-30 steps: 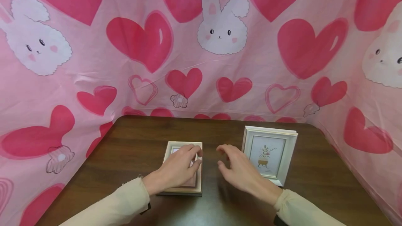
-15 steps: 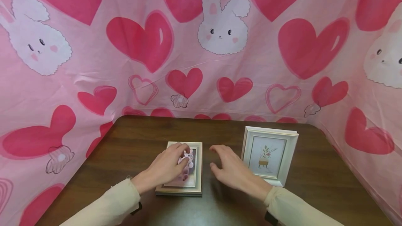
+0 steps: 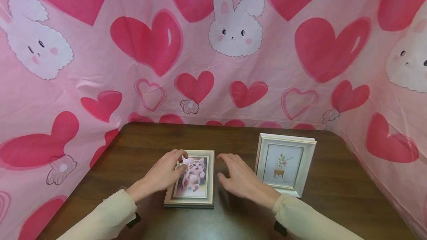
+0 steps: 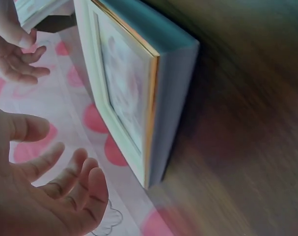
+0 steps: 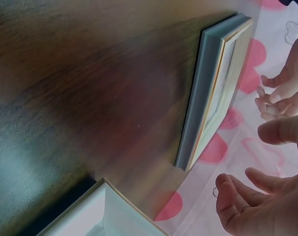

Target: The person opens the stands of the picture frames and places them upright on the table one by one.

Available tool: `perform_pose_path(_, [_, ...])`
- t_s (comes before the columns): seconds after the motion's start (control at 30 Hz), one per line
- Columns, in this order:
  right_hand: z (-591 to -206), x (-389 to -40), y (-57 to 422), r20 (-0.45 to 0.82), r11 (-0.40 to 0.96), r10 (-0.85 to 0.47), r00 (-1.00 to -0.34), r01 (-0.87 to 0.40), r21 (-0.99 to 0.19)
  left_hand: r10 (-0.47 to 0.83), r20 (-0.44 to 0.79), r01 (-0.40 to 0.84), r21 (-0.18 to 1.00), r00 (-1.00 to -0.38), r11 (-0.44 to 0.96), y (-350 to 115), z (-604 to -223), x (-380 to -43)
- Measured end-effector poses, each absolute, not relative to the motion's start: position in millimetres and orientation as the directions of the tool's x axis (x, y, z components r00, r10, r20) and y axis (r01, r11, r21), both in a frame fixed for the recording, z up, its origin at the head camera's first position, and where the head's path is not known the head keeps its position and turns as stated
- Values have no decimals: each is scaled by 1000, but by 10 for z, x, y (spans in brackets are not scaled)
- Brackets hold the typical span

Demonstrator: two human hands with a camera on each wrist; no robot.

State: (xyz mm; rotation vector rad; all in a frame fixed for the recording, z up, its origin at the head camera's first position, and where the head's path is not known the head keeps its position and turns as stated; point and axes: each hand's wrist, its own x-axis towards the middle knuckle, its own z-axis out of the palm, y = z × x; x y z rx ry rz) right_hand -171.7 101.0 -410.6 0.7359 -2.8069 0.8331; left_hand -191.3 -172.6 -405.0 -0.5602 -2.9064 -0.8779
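Note:
A cream picture frame [image 3: 192, 180] with a kitten photo lies flat on the table, picture side up. My left hand [image 3: 161, 173] hovers over its upper left part and hides that corner in the head view. In the left wrist view the fingers of this hand [image 4: 55, 191] are loosely bent and apart from the frame [image 4: 121, 83]. To the right of the lying frame my right hand [image 3: 238, 179] hangs above the table, holding nothing. A second, white frame [image 3: 285, 166] with a potted-plant print stands upright behind the right forearm, its lower left part covered.
The dark wooden table [image 3: 227, 140] has rounded back corners. Pink cloth [image 3: 133, 84] with hearts and rabbits hangs behind it and along both sides. A corner of the upright frame [image 5: 117, 216] shows low in the right wrist view.
My left hand has moved left and slightly down, uncovering the kitten photo. The right hand has drifted left, away from the upright frame. Both frames stay in place.

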Motion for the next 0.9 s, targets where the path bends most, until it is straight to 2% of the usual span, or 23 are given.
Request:
perform_pose_path(0.43, [-4185, -1802, 891, 93, 766, -450, -888, -437, -470, 324, 140, 349, 509, -936, 787, -1951, -4141, -1967])
perform_pose_path(0.7, [-4232, -1839, 841, 49, 798, -466, -884, -443, -408, 301, 39, 280, 496, -953, 822, -2053, -4161, -1941])
perform_pose_path(0.9, [-4276, -1856, 819, 12, 799, -462, -887, -422, -429, 314, -16, 260, 518, -949, 815, -2105, -4176, -1923])
